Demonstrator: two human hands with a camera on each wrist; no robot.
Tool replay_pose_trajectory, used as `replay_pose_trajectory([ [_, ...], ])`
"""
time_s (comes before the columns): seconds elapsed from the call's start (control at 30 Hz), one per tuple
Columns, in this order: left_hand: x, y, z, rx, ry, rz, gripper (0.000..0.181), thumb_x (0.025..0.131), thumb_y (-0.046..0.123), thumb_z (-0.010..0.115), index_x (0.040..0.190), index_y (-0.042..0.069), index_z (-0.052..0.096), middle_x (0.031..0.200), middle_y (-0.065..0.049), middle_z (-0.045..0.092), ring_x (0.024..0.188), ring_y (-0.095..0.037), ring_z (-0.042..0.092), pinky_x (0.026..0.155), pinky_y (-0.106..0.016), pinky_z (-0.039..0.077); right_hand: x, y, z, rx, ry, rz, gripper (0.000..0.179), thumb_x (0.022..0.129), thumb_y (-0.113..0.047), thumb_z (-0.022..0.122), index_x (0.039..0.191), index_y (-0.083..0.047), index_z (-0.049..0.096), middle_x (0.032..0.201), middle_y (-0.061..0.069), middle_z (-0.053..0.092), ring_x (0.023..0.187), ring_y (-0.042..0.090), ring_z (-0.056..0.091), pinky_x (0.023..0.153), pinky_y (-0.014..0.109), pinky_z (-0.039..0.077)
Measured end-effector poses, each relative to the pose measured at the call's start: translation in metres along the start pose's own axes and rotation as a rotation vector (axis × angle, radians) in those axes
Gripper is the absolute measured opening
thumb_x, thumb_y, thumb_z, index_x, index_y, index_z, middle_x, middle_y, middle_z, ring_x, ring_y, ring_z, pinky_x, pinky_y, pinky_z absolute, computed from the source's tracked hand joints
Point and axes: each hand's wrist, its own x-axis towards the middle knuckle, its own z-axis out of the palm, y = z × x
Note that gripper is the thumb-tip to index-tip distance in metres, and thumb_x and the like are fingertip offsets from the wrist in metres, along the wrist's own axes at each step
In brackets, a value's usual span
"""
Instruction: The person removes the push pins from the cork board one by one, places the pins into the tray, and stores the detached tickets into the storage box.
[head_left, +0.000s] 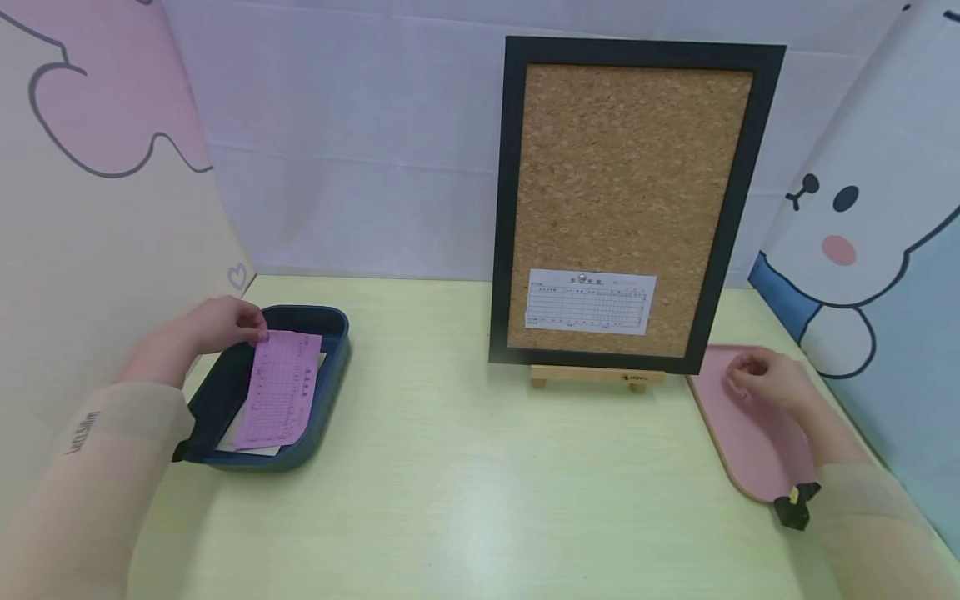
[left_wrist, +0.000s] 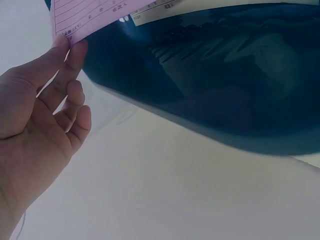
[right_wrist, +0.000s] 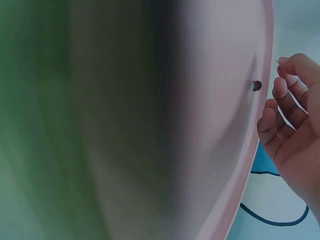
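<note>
At the left, my left hand [head_left: 225,323] pinches the corner of a pink printed form slip [head_left: 281,387] between thumb and fingertips. The slip lies over a pale paper [head_left: 251,451] in a dark blue tray [head_left: 339,358]; in the left wrist view its corner [left_wrist: 95,15] is at the fingertips. Over the pink tray [head_left: 757,450] at the right, my right hand [head_left: 772,383] holds thumb and forefinger together. The right wrist view shows a thin pin point [right_wrist: 278,63] sticking out between them. A round-headed pushpin [right_wrist: 256,86] rests on the tray.
A black-framed cork board [head_left: 630,183] stands on a small wooden easel [head_left: 596,376] at the back. One white form [head_left: 591,304] is pinned low on it with a silvery pin. Printed cloth walls enclose the pale table [head_left: 480,500].
</note>
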Motion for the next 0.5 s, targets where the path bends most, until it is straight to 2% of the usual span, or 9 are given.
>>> replay_pose_trajectory([
  [0.3, 0.006, 0.005, 0.012, 0.089, -0.002, 0.053, 0.007, 0.087, 0.006, 0.064, 0.081, 0.006, 0.065, 0.076, -0.002, 0.062, 0.072, -0.021, 0.052, 0.067, -0.038, 0.045, 0.006, 0.005, 0.007, -0.059, 0.001, -0.030, 0.030, 0.088, -0.025, 0.066, 0.103, 0.001, 0.062, 0.085, 0.009, 0.059, 0.075, 0.021, 0.051, 0.060, 0.028, 0.042],
  [0.5, 0.007, 0.007, 0.014, 0.093, -0.022, 0.060, 0.005, 0.086, 0.006, 0.065, 0.081, 0.005, 0.065, 0.076, -0.004, 0.061, 0.072, -0.022, 0.052, 0.067, -0.036, 0.044, 0.004, 0.008, 0.009, -0.073, 0.000, -0.032, 0.028, 0.086, -0.021, 0.067, 0.102, 0.002, 0.063, 0.085, 0.009, 0.060, 0.080, 0.024, 0.051, 0.063, 0.029, 0.043],
])
